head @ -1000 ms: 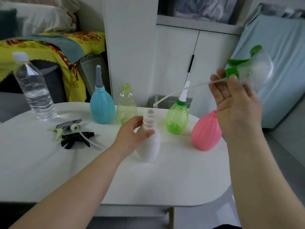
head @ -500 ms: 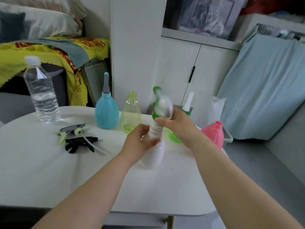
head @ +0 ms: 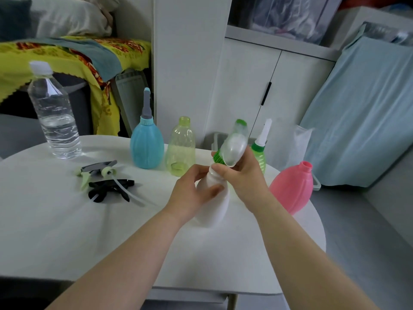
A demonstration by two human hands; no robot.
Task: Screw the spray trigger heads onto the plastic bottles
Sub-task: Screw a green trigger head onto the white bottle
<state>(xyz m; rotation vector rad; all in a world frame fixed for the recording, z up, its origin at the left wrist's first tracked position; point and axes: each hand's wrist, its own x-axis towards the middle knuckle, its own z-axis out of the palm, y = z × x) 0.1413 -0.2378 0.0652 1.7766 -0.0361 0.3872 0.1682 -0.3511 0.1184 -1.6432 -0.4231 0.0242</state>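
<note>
A white plastic bottle (head: 213,206) stands tilted on the white table (head: 67,231), and my left hand (head: 192,193) grips its upper body. My right hand (head: 243,177) grips a clear and green spray trigger head (head: 234,146) whose green collar sits at the bottle's neck. Two loose trigger heads lie at the left: a pale green and grey one (head: 96,171) and a black one (head: 109,189). A pink bottle (head: 292,189) and a yellow-green clear bottle (head: 181,148) stand with open necks.
A blue bottle with a grey nozzle (head: 146,144) and a green ribbed bottle with a white nozzle (head: 260,153) stand at the back. A clear water bottle (head: 53,113) is at the far left. White cabinets rise behind the table; its right edge is near the pink bottle.
My right hand brought the trigger head down from up at the right and set it on the white bottle's neck. My left hand kept hold of the bottle, which now tilts.
</note>
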